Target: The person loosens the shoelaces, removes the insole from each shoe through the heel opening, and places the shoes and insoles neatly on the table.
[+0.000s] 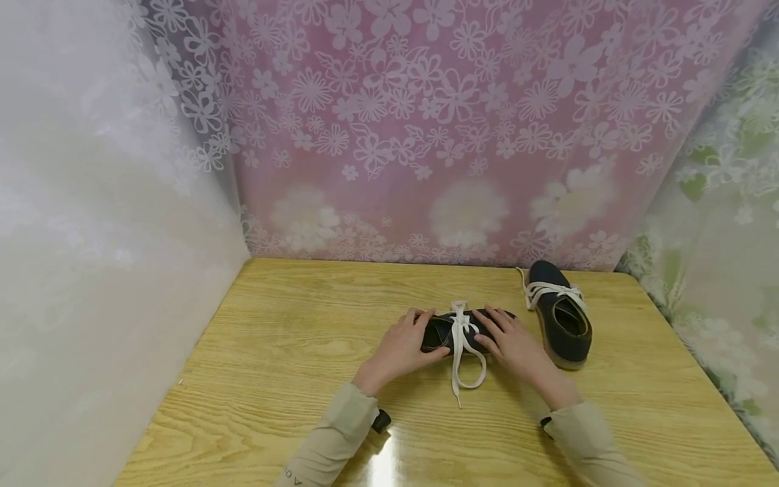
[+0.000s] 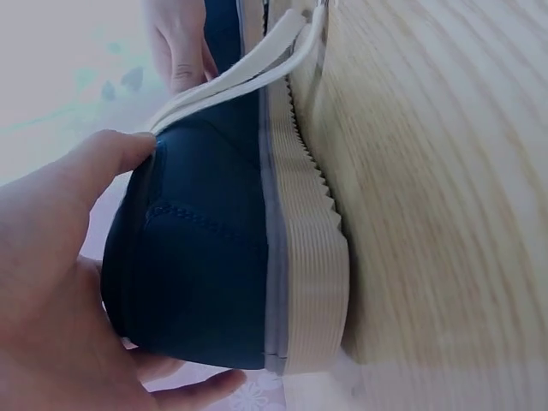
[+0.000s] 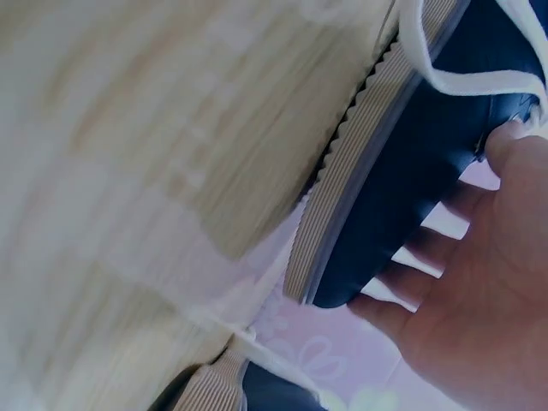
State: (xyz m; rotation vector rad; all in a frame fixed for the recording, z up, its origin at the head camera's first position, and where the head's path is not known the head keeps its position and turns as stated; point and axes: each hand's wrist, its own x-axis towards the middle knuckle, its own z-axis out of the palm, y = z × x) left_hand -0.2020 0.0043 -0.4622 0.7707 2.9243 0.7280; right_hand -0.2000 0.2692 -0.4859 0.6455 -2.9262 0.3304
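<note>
Centre of the head view: the left hand (image 1: 404, 347) and right hand (image 1: 510, 341) cup opposite ends of a dark shoe (image 1: 453, 331) on the wooden table (image 1: 286, 352); its white lace (image 1: 464, 352) trails toward the lower frame.

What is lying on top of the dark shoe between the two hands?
White laces cross the dark shoe, tied; left hand and right hand cover both ends. Its opening is mostly hidden.

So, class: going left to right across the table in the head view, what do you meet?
Left hand → shoe with white lace → right hand → second shoe.
</note>
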